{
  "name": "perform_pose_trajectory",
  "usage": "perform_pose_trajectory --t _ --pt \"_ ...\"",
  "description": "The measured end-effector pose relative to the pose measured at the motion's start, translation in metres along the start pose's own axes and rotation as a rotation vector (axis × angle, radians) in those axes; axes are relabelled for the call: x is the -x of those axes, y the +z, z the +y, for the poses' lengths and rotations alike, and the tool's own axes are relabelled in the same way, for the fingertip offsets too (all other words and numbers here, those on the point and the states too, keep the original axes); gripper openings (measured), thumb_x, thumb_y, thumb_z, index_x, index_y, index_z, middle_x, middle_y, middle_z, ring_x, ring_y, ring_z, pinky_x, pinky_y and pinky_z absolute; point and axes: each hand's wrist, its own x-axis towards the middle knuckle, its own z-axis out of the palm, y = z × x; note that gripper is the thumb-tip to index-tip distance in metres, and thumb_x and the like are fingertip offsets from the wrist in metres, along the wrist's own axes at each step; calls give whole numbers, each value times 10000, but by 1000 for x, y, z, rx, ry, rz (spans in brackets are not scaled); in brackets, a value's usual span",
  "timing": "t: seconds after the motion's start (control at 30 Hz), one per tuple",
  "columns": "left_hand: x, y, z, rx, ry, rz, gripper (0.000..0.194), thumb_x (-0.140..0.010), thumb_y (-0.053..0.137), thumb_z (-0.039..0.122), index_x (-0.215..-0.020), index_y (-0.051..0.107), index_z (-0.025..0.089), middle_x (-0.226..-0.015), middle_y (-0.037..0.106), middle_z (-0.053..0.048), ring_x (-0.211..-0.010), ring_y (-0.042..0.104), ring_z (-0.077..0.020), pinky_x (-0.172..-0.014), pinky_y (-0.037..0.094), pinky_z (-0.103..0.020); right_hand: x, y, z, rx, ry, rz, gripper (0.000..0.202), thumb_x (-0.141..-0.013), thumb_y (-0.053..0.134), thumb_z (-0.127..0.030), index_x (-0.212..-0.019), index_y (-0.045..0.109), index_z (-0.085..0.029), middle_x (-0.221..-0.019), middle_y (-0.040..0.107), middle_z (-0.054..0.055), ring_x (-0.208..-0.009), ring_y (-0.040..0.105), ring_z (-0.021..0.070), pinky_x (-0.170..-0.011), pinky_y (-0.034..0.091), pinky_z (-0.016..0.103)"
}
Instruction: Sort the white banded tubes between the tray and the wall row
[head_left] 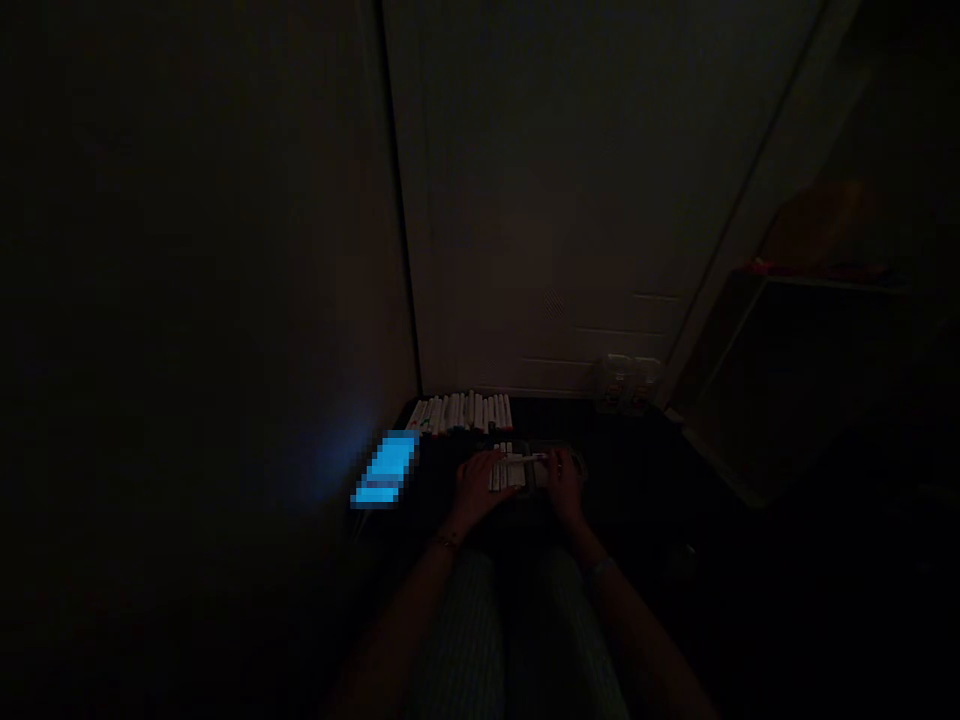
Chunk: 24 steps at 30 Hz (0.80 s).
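In the dim light, a white marker (529,458) lies level between my two hands. My left hand (477,485) is closed at its left end, with the fingertips partly lost in shadow. The other end is pinched by my right hand (564,486). Below the marker, several white markers (504,478) lie side by side beside my left fingers. They seem to be in a clear case (579,462), whose edge shows near my right hand.
Several white markers (457,412) stand in a row at the back of the dark table. A lit phone screen (386,470) glows at the left. Two clear containers (630,384) stand at the back right, against the wall. A shelf unit (765,285) is farther right.
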Motion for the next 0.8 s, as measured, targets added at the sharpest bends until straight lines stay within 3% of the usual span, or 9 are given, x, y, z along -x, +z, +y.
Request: perform_pose_trajectory --t 0.23,0.43,0.63,0.8 --pt "-1 10 -7 -27 44 -9 676 -682 539 499 -1268 328 236 -1291 403 -60 -1205 321 -225 -998 227 -375 1 -11 0 -67 28 135 374 -867 232 -406 -999 488 -168 -918 594 83 -832 545 162 -713 386 253" --pt "0 12 -11 -29 82 -17 435 -717 514 470 -1113 521 291 -1270 436 -13 -1221 292 -228 -1012 217 -418 -17 -28 -10 -73 10 233 373 -860 263 -403 -1038 484 -162 -981 569 81 -873 521 156 -746 370 247" --pt "-1 9 -7 -32 46 -46 377 -715 542 408 -1075 554 298 -1257 449 3 -1218 284 -229 -1003 246 -420 -47 -36 -22 50 -115 75 364 -870 258 -391 -971 542 -188 -899 595 56 -847 515 159 -762 353 262" --pt "-2 8 -5 -39 50 -55 350 -755 494 348 -1102 529 321 -1260 443 20 -1221 280 -213 -996 261 -403 -52 -27 -28 111 -198 -90 346 -876 260 -359 -988 552 -213 -871 602 36 -821 523 150 -744 362 256"
